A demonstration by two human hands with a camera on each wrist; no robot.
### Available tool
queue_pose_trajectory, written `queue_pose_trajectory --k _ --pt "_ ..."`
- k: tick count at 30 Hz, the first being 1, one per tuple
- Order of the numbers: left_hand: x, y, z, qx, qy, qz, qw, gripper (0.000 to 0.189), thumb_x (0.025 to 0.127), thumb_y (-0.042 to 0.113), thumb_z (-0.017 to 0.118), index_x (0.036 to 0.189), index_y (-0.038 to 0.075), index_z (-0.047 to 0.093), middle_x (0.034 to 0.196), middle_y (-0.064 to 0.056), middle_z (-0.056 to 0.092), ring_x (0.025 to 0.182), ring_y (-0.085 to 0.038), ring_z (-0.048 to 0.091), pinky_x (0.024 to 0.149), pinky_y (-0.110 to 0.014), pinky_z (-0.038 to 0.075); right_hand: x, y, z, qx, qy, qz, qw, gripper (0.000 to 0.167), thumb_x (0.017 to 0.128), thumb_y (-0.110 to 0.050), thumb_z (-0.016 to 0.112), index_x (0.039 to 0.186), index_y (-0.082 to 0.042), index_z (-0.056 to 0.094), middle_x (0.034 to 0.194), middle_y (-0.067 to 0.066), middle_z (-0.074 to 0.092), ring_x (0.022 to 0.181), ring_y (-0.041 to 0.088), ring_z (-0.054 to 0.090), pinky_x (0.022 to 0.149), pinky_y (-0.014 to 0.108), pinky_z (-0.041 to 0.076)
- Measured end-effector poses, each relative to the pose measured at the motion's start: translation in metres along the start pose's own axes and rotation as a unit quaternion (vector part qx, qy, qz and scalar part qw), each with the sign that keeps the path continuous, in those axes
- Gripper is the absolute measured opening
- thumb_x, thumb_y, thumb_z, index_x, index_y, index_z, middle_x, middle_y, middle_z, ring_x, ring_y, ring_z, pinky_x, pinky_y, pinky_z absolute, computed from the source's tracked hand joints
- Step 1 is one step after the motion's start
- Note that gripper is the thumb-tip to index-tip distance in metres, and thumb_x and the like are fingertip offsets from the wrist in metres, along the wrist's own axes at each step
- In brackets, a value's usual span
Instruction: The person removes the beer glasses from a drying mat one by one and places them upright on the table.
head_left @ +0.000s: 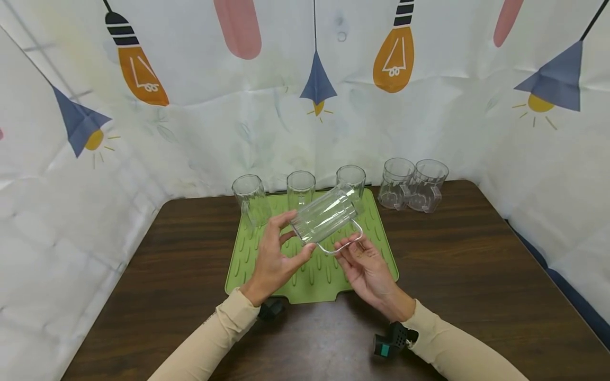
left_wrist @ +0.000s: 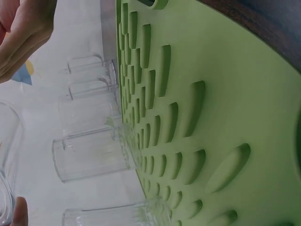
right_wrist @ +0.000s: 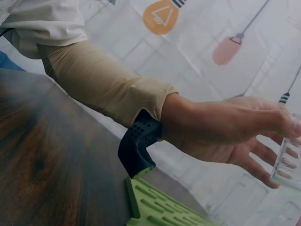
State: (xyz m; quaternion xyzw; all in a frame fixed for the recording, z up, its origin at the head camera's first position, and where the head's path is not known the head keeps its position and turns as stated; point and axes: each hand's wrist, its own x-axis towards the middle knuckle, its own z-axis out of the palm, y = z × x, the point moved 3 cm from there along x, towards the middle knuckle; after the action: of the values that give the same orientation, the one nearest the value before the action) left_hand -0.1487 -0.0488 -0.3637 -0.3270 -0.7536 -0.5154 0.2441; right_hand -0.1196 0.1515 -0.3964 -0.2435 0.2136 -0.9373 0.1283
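Note:
A clear glass mug (head_left: 324, 217) is held tilted in the air above a green drying mat (head_left: 312, 288). My left hand (head_left: 276, 256) grips one end of it between thumb and fingers; this hand (right_wrist: 225, 122) also appears in the right wrist view. The right hand (head_left: 369, 270) has its curled fingertips on the mug's handle, which points down and right. In the left wrist view that right hand (left_wrist: 28, 37) enters at the upper left. Behind the held mug, three more mugs stand along the mat's far side: left (head_left: 250, 193), middle (head_left: 300, 182) and right (head_left: 351, 174).
Two further glass mugs, one (head_left: 394, 185) beside the other (head_left: 426, 185), stand on the dark wooden table (head_left: 457, 275) right of the mat. A white curtain (head_left: 205, 127) printed with lamps and bulbs hangs behind the table. Black devices are strapped to both wrists.

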Motion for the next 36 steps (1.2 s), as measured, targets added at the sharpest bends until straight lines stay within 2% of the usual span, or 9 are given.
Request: queue_pose_trajectory --k 10,13,17,20,22,25,30,36 --pt "0.002 0.007 -0.002 0.000 -0.026 -0.029 0.9993 0.075 0.085 0.002 0.082 0.148 0.000 0.042 0.140 -0.023 0.051 0.126 -0.038 0.061 0.098 -0.035 0.063 0.003 -0.008 0.011 0.001 -0.030 -0.013 0.9994 0.035 0.111 -0.002 0.036 0.116 -0.011 0.069 0.119 0.001 0.076 0.118 0.013 0.072 0.111 0.025 0.054" --pt "0.003 0.008 -0.003 -0.007 -0.037 -0.031 0.9988 0.079 0.086 0.006 0.082 0.152 0.002 0.038 0.145 -0.023 0.049 0.130 -0.040 0.061 0.098 -0.035 0.062 0.004 -0.012 0.014 -0.001 -0.044 -0.015 0.9989 0.036 0.111 -0.002 0.035 0.117 -0.010 0.069 0.119 0.001 0.075 0.118 0.014 0.071 0.111 0.024 0.053" --pt "0.003 0.008 -0.005 -0.012 -0.053 -0.025 0.9982 0.084 0.092 0.021 0.080 0.158 0.001 0.032 0.155 -0.025 0.044 0.137 -0.044 0.057 0.102 -0.038 0.061 0.006 -0.019 0.017 -0.021 -0.061 -0.024 0.9976 0.037 0.111 -0.001 0.034 0.119 -0.010 0.069 0.121 0.001 0.075 0.119 0.014 0.070 0.110 0.024 0.054" --pt "0.003 0.009 -0.008 -0.004 -0.062 -0.027 0.9977 0.086 0.096 0.033 0.076 0.161 0.003 0.029 0.160 -0.024 0.041 0.142 -0.043 0.054 0.106 -0.041 0.058 0.008 -0.025 0.020 -0.043 -0.068 -0.036 0.9961 0.036 0.111 -0.001 0.034 0.120 -0.009 0.068 0.121 0.002 0.075 0.120 0.015 0.071 0.110 0.025 0.054" --pt "0.003 0.008 -0.011 0.010 -0.068 -0.033 0.9971 0.085 0.098 0.037 0.073 0.162 0.006 0.028 0.162 -0.021 0.040 0.144 -0.041 0.052 0.109 -0.042 0.056 0.009 -0.029 0.021 -0.055 -0.072 -0.043 0.9949 0.036 0.111 0.000 0.034 0.121 -0.008 0.068 0.122 0.003 0.075 0.120 0.015 0.071 0.110 0.025 0.054" --pt "0.002 0.008 -0.015 0.051 -0.079 -0.043 0.9947 0.084 0.100 0.043 0.069 0.165 0.010 0.026 0.165 -0.016 0.040 0.140 -0.038 0.056 0.111 -0.047 0.054 0.011 -0.037 0.023 -0.066 -0.081 -0.049 0.9933 0.037 0.111 0.000 0.033 0.122 -0.008 0.067 0.122 0.003 0.073 0.120 0.016 0.070 0.111 0.026 0.054" --pt "0.000 0.007 -0.021 0.123 -0.104 -0.053 0.9855 0.087 0.100 0.050 0.065 0.167 0.017 0.021 0.169 -0.011 0.035 0.132 -0.039 0.062 0.109 -0.058 0.053 0.014 -0.051 0.026 -0.075 -0.092 -0.056 0.9913 0.036 0.111 0.001 0.033 0.123 -0.005 0.066 0.122 0.006 0.073 0.120 0.018 0.071 0.112 0.028 0.054" --pt "-0.006 0.003 -0.028 0.167 -0.138 -0.064 0.9741 0.092 0.098 0.039 0.070 0.168 0.015 0.016 0.172 -0.011 0.027 0.155 -0.037 0.038 0.123 -0.060 0.039 0.016 -0.066 0.031 -0.096 -0.098 -0.063 0.9885 0.035 0.110 0.003 0.035 0.123 -0.003 0.066 0.123 0.008 0.074 0.119 0.020 0.072 0.111 0.029 0.054"
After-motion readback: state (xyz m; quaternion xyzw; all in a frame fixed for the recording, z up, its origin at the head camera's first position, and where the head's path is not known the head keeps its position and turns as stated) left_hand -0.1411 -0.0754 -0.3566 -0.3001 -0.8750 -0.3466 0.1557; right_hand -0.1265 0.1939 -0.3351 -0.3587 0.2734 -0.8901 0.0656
